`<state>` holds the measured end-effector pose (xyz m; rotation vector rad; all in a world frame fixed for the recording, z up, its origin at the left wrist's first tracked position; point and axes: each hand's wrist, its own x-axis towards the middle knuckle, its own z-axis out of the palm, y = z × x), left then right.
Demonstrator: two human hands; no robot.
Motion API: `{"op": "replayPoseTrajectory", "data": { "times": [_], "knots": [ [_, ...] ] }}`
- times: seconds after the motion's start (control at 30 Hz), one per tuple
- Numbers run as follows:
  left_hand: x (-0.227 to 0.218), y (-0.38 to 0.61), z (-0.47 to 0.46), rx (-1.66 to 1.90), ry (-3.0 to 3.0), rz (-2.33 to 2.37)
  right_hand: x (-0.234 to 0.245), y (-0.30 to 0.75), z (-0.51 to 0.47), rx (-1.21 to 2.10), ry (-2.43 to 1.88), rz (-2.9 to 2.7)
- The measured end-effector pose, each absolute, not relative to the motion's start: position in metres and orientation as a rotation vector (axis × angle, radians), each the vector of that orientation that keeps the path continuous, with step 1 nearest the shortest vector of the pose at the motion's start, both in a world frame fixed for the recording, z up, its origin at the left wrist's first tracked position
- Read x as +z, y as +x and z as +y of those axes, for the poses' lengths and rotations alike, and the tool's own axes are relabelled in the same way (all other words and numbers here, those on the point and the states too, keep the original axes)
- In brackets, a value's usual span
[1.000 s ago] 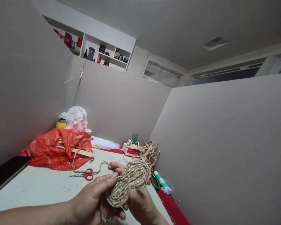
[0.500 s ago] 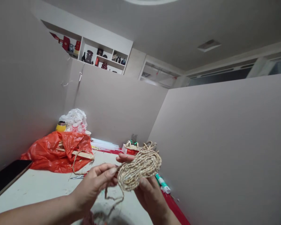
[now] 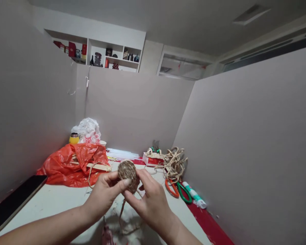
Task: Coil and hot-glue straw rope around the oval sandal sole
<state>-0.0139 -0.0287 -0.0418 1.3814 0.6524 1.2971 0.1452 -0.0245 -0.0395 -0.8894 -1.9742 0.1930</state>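
Both my hands hold a woven oval piece of twisted straw rope (image 3: 128, 171) upright above the white table (image 3: 53, 204). My left hand (image 3: 105, 195) pinches its left edge between thumb and fingers. My right hand (image 3: 149, 202) grips its right and lower side with closed fingers. A loose rope tail (image 3: 122, 212) hangs down from the piece between my wrists towards the table.
A red plastic bag (image 3: 71, 163) with wooden sticks lies at the back left, a white bag (image 3: 87, 130) and yellow jar (image 3: 73, 138) behind it. A tangle of straw rope (image 3: 173, 164), orange and green scissors (image 3: 177, 189), a glue tube (image 3: 195, 199) and a red box (image 3: 153, 159) sit right. A phone (image 3: 15, 200) lies left.
The woven piece has been turned from lying flat and wide to standing on end, facing me. My hands have drawn closer together, and the view has tilted down and shifted.
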Motion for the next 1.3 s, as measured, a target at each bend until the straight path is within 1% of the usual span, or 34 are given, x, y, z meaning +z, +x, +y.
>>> {"op": "replayPoseTrajectory", "data": {
  "times": [0.07, 0.17, 0.23, 0.33, 0.43, 0.77, 0.97, 1.17, 1.3],
  "knots": [
    [-0.042, -0.015, -0.022, 1.288, 1.336, 0.667, -0.039, 0.148, -0.024, 0.326, -0.864, -1.936],
    [-0.042, -0.016, -0.016, 1.243, 1.304, 0.675, -0.042, 0.153, -0.02, 0.691, -0.808, -1.725],
    [-0.044, -0.015, -0.014, 1.219, 1.299, 0.755, -0.046, 0.156, -0.016, 0.856, -0.794, -1.605],
    [-0.047, -0.013, -0.012, 1.212, 1.302, 0.855, -0.052, 0.156, -0.01, 0.954, -0.794, -1.515],
    [-0.049, -0.013, -0.01, 1.202, 1.301, 0.836, -0.055, 0.156, -0.007, 1.042, -0.811, -1.429],
    [-0.044, -0.015, -0.005, 1.093, 1.339, 0.78, -0.058, 0.154, -0.002, 1.156, -0.859, -1.286],
    [-0.048, -0.013, -0.002, 1.128, 1.335, 0.838, -0.061, 0.153, -0.001, 1.223, -0.841, -1.26],
    [-0.044, -0.017, -0.001, 1.088, 1.384, 0.865, -0.064, 0.156, 0.004, 1.254, -0.805, -1.226],
    [-0.052, -0.021, 0.005, 1.165, 1.27, 0.938, -0.07, 0.158, 0.009, 1.249, -0.794, -1.16]
  ]
}}
